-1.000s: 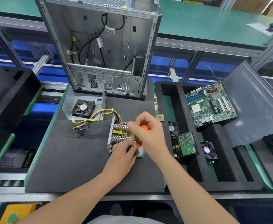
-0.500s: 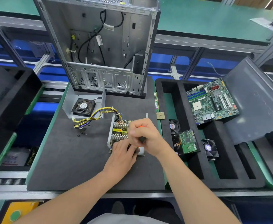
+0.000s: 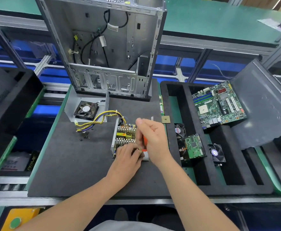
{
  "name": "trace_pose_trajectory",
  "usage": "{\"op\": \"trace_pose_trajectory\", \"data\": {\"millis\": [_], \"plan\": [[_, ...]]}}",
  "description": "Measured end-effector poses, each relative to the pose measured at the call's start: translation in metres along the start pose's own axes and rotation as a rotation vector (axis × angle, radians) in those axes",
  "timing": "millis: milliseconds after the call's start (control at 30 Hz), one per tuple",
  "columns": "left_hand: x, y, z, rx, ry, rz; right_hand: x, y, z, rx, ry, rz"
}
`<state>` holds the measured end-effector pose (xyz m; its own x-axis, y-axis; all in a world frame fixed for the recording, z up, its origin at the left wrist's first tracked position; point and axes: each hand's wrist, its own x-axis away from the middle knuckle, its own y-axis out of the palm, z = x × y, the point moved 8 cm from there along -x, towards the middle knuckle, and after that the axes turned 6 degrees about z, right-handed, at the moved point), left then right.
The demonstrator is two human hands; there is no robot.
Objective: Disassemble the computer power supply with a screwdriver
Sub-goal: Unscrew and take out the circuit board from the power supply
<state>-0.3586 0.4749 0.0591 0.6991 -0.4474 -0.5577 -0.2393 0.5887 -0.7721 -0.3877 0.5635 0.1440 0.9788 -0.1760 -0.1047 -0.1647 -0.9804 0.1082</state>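
The opened power supply lies on the dark foam mat, its heat sinks and yellow parts exposed. A bundle of yellow and black wires runs from it to the left. My right hand grips an orange-handled screwdriver held upright over the supply's near right corner. My left hand rests on the supply's near edge, fingers curled at the spot where the screwdriver tip meets it. The tip itself is hidden by my fingers.
An empty metal computer case stands at the back. The supply's cover with a fan and loose black screws lie to the left. A foam tray on the right holds a motherboard, hard drive and fans.
My right hand has turned on the screwdriver, and more of the orange handle shows now. My left hand stays at the supply's near edge.
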Motion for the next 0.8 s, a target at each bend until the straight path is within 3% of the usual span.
{"op": "trace_pose_trajectory", "data": {"millis": [100,200,267,300,400,467,533,700,800], "plan": [[-0.002,0.002,-0.001,-0.001,-0.006,-0.001,-0.004,0.014,0.004,-0.041,0.153,-0.454],[0.0,0.004,-0.002,0.032,-0.01,-0.019,-0.009,0.02,0.001,-0.085,0.261,-0.644],[0.002,0.004,-0.003,0.05,-0.008,-0.016,-0.017,0.018,0.0,-0.035,0.251,-0.546],[0.003,0.004,-0.003,0.047,-0.007,-0.012,-0.02,0.013,0.0,0.032,0.213,-0.413],[0.003,0.005,-0.004,0.033,-0.012,0.016,-0.003,-0.013,-0.001,0.141,0.038,0.241],[0.003,0.006,-0.006,0.009,-0.032,0.042,0.022,-0.021,0.001,0.071,-0.005,0.554],[0.004,0.003,-0.007,-0.028,-0.05,0.067,0.027,-0.015,0.004,0.082,-0.014,0.546],[0.008,0.013,-0.007,-0.039,0.046,0.062,0.003,0.009,-0.002,0.174,-0.003,0.017],[0.009,0.021,-0.013,-0.008,-0.003,-0.015,-0.008,0.0,-0.015,0.413,-0.075,0.012]]}}
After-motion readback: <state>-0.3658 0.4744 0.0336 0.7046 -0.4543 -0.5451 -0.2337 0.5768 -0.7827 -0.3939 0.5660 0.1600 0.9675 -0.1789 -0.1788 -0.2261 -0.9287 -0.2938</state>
